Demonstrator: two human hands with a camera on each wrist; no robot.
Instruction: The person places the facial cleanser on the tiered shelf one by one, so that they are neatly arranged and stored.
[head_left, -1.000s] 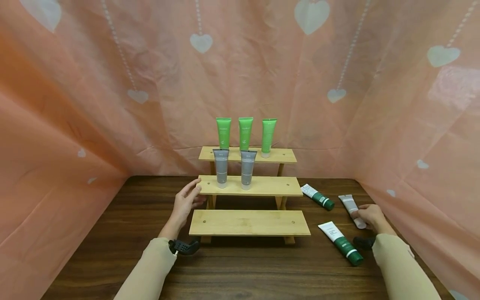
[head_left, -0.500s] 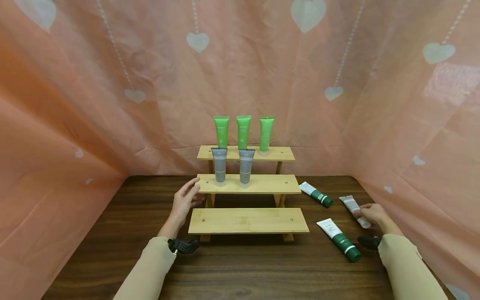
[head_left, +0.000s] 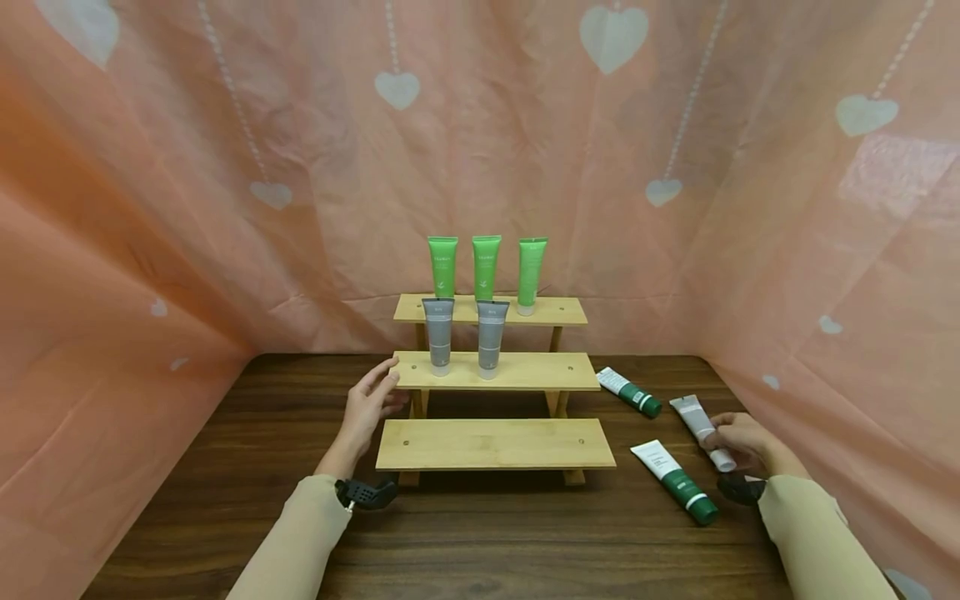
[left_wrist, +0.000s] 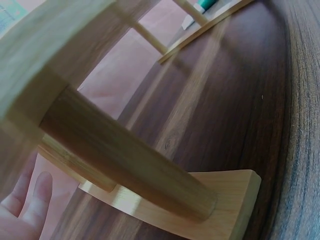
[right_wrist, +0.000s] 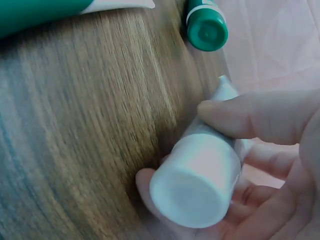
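Note:
In the head view my left hand (head_left: pixel 369 406) is at the left end of the middle step of a three-step wooden rack (head_left: pixel 495 444), its fingertips at the board's edge. The left wrist view shows some of its fingers (left_wrist: pixel 37 205) beside a wooden leg. On the right, my right hand (head_left: pixel 742 437) grips a grey tube (head_left: pixel 692 414) with a white cap (right_wrist: pixel 192 182). The thumb lies over the tube and the other fingers curl beneath. Two grey tubes (head_left: pixel 439 333) stand cap-down on the middle step. Three green tubes (head_left: pixel 531 271) stand on the top step.
Two white tubes with dark green caps lie on the wooden table (head_left: pixel 480 542), right of the rack: one (head_left: pixel 675 482) nearer, one (head_left: pixel 630 392) farther back. A pink curtain (head_left: pixel 322 250) with hearts closes off the back and sides.
The right hand has raised the grey tube slightly and turned it a little. The left hand has kept its place at the rack. The head view has shifted slightly.

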